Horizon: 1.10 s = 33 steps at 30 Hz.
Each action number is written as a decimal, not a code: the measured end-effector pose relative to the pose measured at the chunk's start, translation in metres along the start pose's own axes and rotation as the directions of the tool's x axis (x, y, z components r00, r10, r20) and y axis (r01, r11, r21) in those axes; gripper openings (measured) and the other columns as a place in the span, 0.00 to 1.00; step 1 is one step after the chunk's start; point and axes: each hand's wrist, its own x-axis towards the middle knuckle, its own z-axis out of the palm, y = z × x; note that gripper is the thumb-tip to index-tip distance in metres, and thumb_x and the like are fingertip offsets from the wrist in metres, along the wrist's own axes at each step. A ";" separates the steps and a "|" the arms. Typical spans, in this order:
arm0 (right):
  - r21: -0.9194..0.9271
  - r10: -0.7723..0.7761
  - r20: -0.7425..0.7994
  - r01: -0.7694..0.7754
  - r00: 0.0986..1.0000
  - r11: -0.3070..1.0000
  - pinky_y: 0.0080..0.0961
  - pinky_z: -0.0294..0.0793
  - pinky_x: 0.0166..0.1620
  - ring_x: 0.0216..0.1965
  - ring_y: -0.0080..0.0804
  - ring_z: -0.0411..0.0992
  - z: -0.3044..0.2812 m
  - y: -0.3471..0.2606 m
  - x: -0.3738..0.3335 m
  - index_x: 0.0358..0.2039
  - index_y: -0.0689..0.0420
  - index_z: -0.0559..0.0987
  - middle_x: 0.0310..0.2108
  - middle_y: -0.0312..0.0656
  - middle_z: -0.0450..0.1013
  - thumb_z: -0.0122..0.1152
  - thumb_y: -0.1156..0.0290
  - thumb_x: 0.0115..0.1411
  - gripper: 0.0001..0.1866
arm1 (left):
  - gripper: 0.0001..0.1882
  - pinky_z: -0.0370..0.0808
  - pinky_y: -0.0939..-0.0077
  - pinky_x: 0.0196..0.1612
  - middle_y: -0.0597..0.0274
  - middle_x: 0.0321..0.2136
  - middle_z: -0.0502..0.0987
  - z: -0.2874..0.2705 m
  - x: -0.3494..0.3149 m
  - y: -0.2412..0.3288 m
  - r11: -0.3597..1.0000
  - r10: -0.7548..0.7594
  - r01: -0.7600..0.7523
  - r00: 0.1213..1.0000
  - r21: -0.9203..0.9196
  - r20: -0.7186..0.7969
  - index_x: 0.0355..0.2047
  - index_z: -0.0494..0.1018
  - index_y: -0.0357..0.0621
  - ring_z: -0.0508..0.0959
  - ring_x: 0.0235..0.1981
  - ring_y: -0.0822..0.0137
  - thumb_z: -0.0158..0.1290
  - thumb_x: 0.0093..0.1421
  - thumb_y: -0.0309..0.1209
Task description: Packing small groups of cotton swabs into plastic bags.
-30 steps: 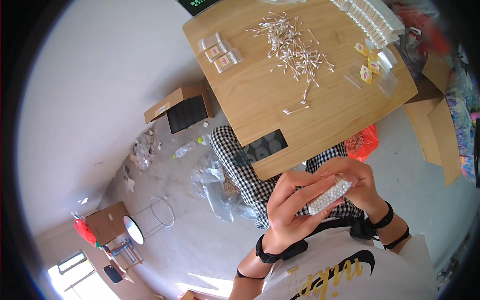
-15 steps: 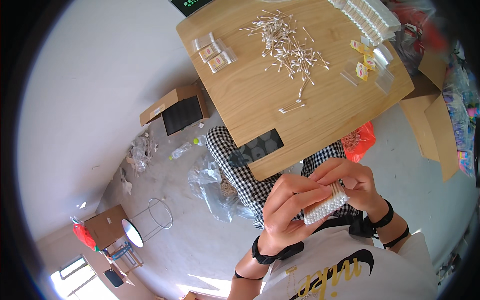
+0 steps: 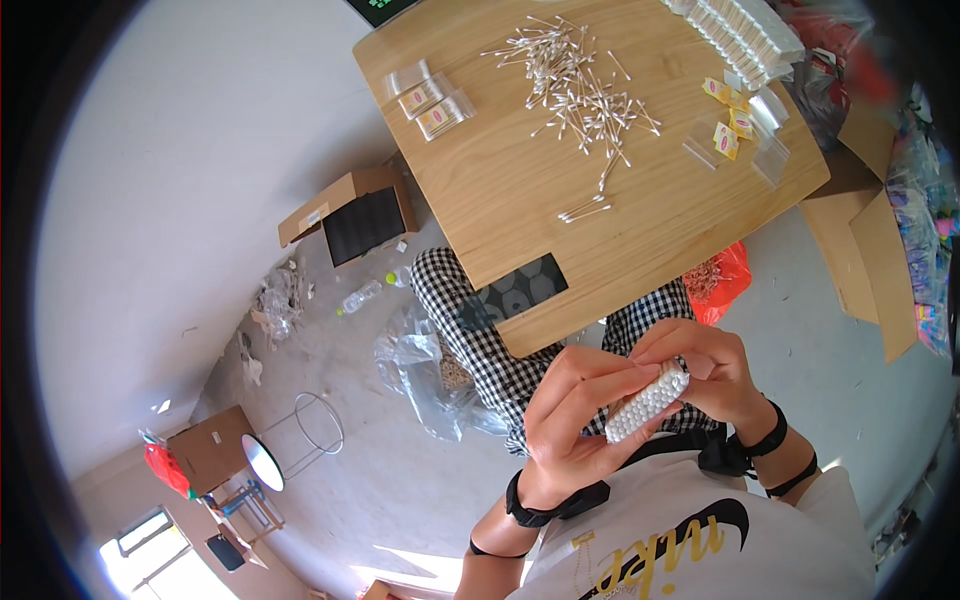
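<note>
Left hand (image 3: 572,408) closed round a swab bundle (image 3: 645,411), white tips showing; right hand (image 3: 708,368) curled in, pinching the other end, all held just off the worktop's (image 3: 480,205) near edge. Loose swabs (image 3: 560,75) lie scattered across the worktop's far half; packets (image 3: 440,117) by its left edge, yellow cards (image 3: 726,141) toward its right edge, stacked swabs (image 3: 745,45) at its far right corner.

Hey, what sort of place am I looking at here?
Probably a makeshift workroom. Loose cotton swabs lie heaped on a wooden table, small clear-bagged packs sit near its left edge, and an open cardboard box stands on the floor to the right.
</note>
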 end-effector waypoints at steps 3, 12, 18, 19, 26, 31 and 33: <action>0.038 -0.080 -0.037 0.082 0.996 0.996 0.32 0.71 0.50 0.48 0.39 0.73 0.003 0.004 0.002 0.41 0.62 0.79 0.44 0.48 0.76 0.62 0.81 0.54 0.12 | 0.19 0.74 0.72 0.34 0.53 0.33 0.78 0.000 0.000 -0.001 0.999 -0.006 0.006 1.000 -0.040 -0.006 0.35 0.79 0.35 0.78 0.34 0.62 0.69 0.40 0.22; -0.352 -0.343 -0.033 0.310 0.939 0.883 0.36 0.70 0.51 0.52 0.46 0.71 0.000 -0.011 0.014 0.36 0.57 0.80 0.46 0.46 0.76 0.63 0.84 0.47 0.15 | 0.23 0.73 0.68 0.41 0.60 0.38 0.76 -0.003 0.003 0.001 0.995 0.089 -0.092 0.994 0.037 0.070 0.38 0.80 0.41 0.76 0.39 0.60 0.66 0.36 0.21; -0.547 -0.454 0.028 0.394 0.890 0.739 0.36 0.69 0.49 0.52 0.46 0.72 0.000 -0.020 0.015 0.35 0.54 0.80 0.45 0.43 0.76 0.62 0.86 0.44 0.17 | 0.21 0.73 0.67 0.41 0.56 0.39 0.77 0.001 0.000 -0.004 0.992 0.125 -0.125 0.992 -0.008 0.005 0.34 0.74 0.43 0.76 0.39 0.58 0.67 0.37 0.20; -0.546 -0.454 0.028 0.394 0.890 0.739 0.36 0.69 0.49 0.52 0.46 0.72 0.000 -0.021 0.016 0.35 0.54 0.80 0.45 0.43 0.76 0.62 0.86 0.44 0.17 | 0.21 0.73 0.67 0.41 0.56 0.39 0.77 0.002 0.000 -0.005 0.991 0.133 -0.133 0.991 0.001 -0.004 0.34 0.73 0.43 0.77 0.40 0.57 0.67 0.38 0.20; -0.480 -0.419 0.008 0.371 0.908 0.795 0.36 0.70 0.48 0.49 0.44 0.73 0.001 -0.016 0.016 0.36 0.55 0.79 0.44 0.44 0.76 0.61 0.86 0.46 0.16 | 0.21 0.73 0.67 0.41 0.57 0.38 0.77 -0.002 0.003 -0.002 0.994 0.108 -0.107 0.994 -0.012 0.021 0.35 0.73 0.42 0.77 0.39 0.57 0.67 0.39 0.20; -0.241 -0.239 -0.028 0.226 0.970 0.944 0.32 0.72 0.47 0.46 0.40 0.74 0.004 -0.008 0.011 0.39 0.59 0.78 0.43 0.46 0.76 0.60 0.84 0.52 0.13 | 0.22 0.73 0.68 0.38 0.57 0.37 0.78 -0.004 0.001 -0.003 0.997 0.068 -0.067 0.997 -0.031 0.031 0.37 0.75 0.41 0.77 0.37 0.59 0.68 0.39 0.22; -0.151 -0.185 -0.026 0.180 0.982 0.972 0.29 0.73 0.46 0.45 0.39 0.75 0.005 -0.004 0.009 0.40 0.61 0.77 0.43 0.48 0.77 0.59 0.83 0.54 0.12 | 0.23 0.73 0.69 0.37 0.58 0.36 0.78 -0.003 -0.001 -0.003 0.998 0.054 -0.054 0.998 -0.034 0.009 0.38 0.75 0.40 0.77 0.36 0.59 0.68 0.39 0.23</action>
